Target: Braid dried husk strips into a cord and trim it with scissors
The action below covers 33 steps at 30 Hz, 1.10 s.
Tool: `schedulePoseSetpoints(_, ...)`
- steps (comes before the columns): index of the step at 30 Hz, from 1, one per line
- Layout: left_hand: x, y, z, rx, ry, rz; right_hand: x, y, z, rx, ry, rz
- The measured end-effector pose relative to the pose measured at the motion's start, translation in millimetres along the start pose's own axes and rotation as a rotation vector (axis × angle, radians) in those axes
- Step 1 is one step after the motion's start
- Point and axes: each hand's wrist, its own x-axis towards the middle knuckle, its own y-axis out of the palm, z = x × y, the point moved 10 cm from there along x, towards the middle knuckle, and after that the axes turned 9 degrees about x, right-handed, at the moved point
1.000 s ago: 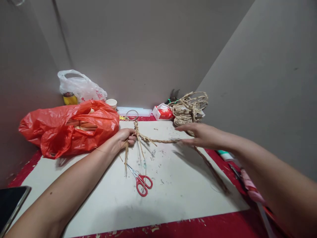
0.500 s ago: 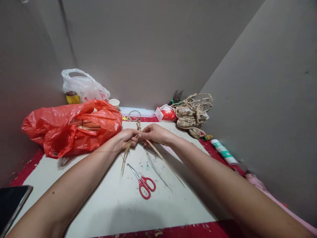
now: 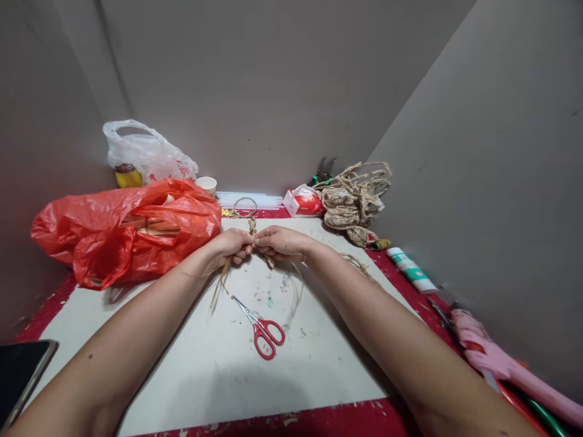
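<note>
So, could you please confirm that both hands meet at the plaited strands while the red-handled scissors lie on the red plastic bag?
Not quite: the head view shows the red-handled scissors lying on the pale sheet, not on the red plastic bag. The left hand and right hand do meet at the plaited strands.

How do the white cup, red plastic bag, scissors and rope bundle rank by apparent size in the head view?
Largest to smallest:
1. Red plastic bag
2. Rope bundle
3. Scissors, though nearness to the camera flatters them
4. White cup
</note>
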Motion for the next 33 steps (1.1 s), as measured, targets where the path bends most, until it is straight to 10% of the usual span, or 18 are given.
schedulePoseSetpoints(13, -9, -7.9, -12, 0.32, 0.076, -0.017, -1, -16, 1, -0.116, -0.047, -0.173)
schedulePoseSetpoints(20, -17, -18.2, -38, 0.755, 0.213, -0.286, -4, -17, 3, -0.067, -0.085, -0.261)
schedulePoseSetpoints(26, -45, 18.3, -51, 1.164, 0.364, -0.577, -2, -12, -1, 0.071, -0.101, -0.245)
schedulePoseSetpoints(33, -50, 46.3, -50, 1.065, 0.445, -0.357, -2, -9, -8, 0.2, -0.073, -0.115)
